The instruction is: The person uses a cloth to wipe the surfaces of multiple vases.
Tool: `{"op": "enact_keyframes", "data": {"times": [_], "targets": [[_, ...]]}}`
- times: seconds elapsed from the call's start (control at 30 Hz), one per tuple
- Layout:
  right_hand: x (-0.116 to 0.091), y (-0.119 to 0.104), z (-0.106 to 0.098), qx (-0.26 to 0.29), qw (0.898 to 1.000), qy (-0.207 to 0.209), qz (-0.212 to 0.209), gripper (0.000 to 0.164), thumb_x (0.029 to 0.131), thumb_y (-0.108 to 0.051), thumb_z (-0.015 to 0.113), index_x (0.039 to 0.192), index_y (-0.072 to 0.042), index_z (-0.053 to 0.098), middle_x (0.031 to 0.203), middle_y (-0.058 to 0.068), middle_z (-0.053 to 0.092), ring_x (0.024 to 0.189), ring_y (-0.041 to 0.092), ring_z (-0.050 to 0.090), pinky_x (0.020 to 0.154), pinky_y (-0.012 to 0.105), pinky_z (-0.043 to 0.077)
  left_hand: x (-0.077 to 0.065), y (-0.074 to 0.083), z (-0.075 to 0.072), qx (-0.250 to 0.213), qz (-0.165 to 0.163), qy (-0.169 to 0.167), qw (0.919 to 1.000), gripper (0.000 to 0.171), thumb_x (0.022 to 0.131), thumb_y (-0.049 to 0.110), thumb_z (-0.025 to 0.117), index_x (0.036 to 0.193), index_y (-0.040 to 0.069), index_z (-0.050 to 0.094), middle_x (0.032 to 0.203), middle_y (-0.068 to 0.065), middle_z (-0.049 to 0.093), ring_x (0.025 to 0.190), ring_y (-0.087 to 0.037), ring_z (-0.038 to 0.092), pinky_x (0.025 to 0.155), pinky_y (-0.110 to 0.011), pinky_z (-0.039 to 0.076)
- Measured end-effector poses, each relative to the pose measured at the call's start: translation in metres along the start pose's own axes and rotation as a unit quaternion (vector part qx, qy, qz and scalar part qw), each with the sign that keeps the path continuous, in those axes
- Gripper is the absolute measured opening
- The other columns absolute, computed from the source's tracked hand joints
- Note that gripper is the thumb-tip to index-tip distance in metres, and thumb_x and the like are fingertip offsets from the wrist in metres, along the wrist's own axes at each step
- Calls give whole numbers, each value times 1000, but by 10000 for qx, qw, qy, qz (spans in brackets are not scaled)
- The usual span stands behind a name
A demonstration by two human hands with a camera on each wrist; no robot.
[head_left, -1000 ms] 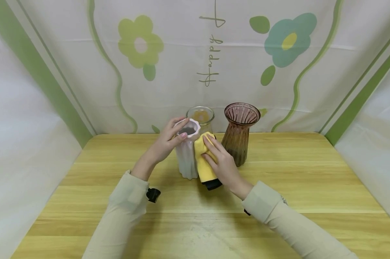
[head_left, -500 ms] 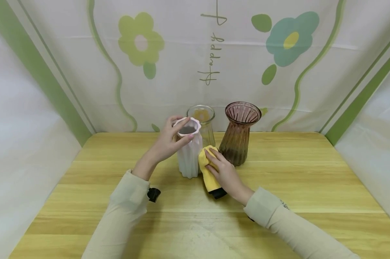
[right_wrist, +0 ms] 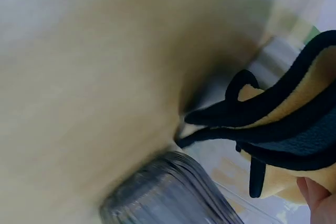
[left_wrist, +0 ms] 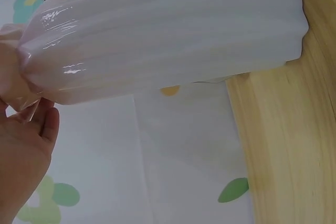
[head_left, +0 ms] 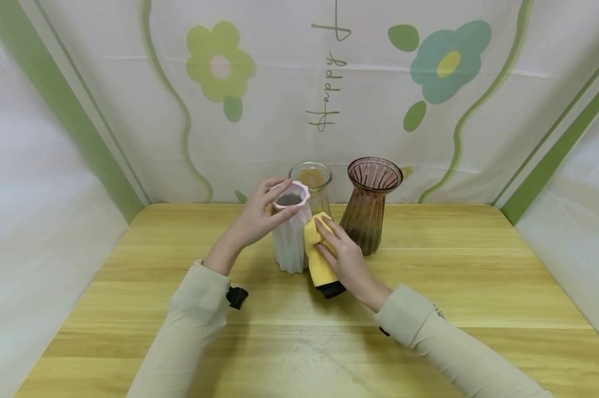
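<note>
A white fluted vase (head_left: 290, 243) with a pinkish scalloped rim stands upright on the table. My left hand (head_left: 252, 224) holds it around the top, thumb on the near side and fingers at the far rim. In the left wrist view the glossy side of the vase (left_wrist: 168, 35) fills the upper part. My right hand (head_left: 350, 262) grips a folded yellow cloth (head_left: 320, 268) with black edging against the vase's right side. Loose folds of the cloth (right_wrist: 291, 111) hang in the right wrist view, where few of the fingers show.
A clear glass vase (head_left: 321, 199) stands just behind the white one, partly covered. To the right is a ribbed purple-brown glass vase (head_left: 364, 215), close to the right hand. The wooden table (head_left: 453, 287) ends at a flower-printed cloth backdrop (head_left: 279, 110).
The cloth and right hand slid down along the vase's side, then rose slightly. My left hand keeps its hold, and the vases stay in place.
</note>
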State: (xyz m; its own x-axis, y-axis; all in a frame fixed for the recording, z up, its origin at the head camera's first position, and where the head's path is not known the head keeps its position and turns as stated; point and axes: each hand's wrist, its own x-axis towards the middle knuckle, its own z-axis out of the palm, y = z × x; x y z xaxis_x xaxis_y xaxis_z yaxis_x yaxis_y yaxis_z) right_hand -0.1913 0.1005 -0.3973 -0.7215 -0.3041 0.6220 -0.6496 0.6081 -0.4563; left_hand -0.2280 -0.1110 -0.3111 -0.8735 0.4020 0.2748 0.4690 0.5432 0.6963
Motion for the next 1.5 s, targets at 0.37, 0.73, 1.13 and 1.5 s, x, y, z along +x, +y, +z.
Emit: {"op": "enact_keyframes", "data": {"times": [0.37, 0.73, 1.13, 1.5], "targets": [[15, -8, -8, 50, 9993, 282, -230, 55, 84, -6, 70, 136, -4, 53, 137, 19, 52, 116, 36, 60, 84, 38, 56, 2, 0, -1, -145, -66, -68, 9999, 63, 90, 23, 62, 146, 8, 39, 154, -9, 32, 139, -33, 33, 107, -55, 38], [-4, 5, 3, -23, 9998, -156, 88, 55, 85, -8, 69, 137, -3, 51, 138, 19, 52, 120, 35, 57, 91, 39, 53, 1, -6, 6, -275, 347, 175, 9989, 62, 90, 18, 62, 145, 4, 39, 153, -15, 32, 138, -35, 35, 109, -55, 36], [-13, 12, 8, -166, 9977, -522, 391, 51, 88, -10, 66, 137, -7, 52, 139, 17, 52, 122, 35, 56, 93, 44, 52, 0, -6, 5, -402, 144, 121, 9990, 61, 92, 21, 63, 146, 9, 38, 147, -21, 26, 128, -34, 35, 95, -46, 43], [7, 0, 0, 156, 9997, 140, 104, 55, 87, -8, 66, 139, -6, 50, 140, 18, 51, 119, 35, 58, 90, 42, 54, -2, -6, -4, -284, 145, 13, 9995, 90, 83, 67, 54, 147, 6, 37, 149, -15, 36, 136, -34, 36, 108, -56, 37]]}}
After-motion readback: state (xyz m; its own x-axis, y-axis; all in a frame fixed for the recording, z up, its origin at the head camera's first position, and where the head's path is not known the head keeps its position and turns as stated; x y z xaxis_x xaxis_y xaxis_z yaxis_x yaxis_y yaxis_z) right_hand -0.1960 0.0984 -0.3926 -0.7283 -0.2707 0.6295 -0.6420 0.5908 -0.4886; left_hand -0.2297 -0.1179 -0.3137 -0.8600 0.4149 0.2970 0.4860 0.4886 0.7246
